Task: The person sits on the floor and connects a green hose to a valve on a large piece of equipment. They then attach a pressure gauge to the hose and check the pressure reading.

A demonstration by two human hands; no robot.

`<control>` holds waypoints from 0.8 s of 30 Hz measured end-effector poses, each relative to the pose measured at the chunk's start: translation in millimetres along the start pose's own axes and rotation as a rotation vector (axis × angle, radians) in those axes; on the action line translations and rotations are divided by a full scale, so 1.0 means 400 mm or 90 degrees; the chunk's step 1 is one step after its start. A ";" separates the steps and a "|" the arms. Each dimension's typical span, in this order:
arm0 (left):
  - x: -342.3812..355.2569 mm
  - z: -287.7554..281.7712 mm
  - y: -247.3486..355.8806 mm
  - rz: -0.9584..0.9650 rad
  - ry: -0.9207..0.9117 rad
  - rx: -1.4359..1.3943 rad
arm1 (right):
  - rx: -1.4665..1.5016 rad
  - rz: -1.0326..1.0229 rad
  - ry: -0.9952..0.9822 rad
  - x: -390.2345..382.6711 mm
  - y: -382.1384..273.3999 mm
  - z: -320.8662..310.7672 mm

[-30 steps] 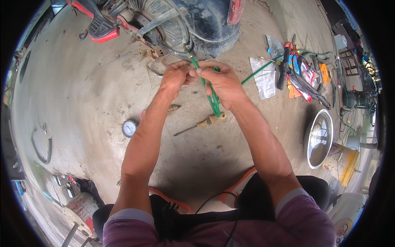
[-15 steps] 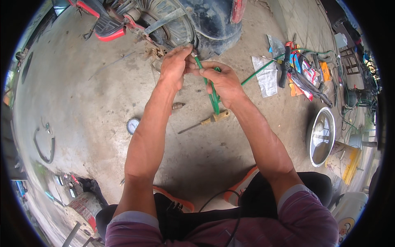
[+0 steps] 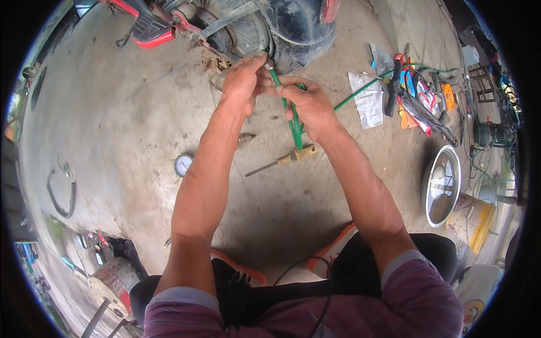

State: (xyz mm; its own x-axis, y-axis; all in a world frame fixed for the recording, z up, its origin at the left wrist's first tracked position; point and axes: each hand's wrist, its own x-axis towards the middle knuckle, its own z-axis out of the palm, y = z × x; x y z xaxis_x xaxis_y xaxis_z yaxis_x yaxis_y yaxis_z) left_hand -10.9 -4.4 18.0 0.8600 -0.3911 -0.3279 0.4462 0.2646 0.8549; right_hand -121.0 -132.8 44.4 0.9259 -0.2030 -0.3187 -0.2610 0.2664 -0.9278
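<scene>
Green hose [image 3: 295, 121] hangs doubled from the person's right hand [image 3: 310, 107], beyond the handle of a yellow-handled screwdriver [image 3: 287, 158] lying on the concrete floor [image 3: 282, 211]; the lowest bend overlaps that handle in view, though whether the 2 touch cannot be told. This hand is closed around the hose, thumb on top. Beyond the screwdriver's tip, the left hand [image 3: 243, 83] has its fingers bent near the hose's pale metal fitting [image 3: 269, 66]; whether they grip anything cannot be told. Farther beyond the screwdriver are a dusty motorbike wheel [image 3: 245, 39], near the fitting, and a black fender [image 3: 298, 39]. Left of the screwdriver lies 1 round pressure gauge [image 3: 183, 164]; well to its right is a steel basin [image 3: 428, 194]. Beyond and right of the screwdriver, another stretch of hose crosses white paper [image 3: 369, 110] toward heaped colourful packets [image 3: 422, 101].
</scene>
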 end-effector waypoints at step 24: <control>0.024 0.000 -0.018 0.053 0.000 0.009 | -0.157 -0.078 0.112 0.053 0.026 -0.028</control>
State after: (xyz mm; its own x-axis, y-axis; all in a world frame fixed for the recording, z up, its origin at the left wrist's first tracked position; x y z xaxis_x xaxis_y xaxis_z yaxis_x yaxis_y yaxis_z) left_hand -5.8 -10.0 8.5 0.8939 -0.3682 -0.2557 0.3698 0.2834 0.8849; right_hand -107.2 -144.9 26.0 0.8986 -0.3847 -0.2110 -0.2291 -0.0012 -0.9734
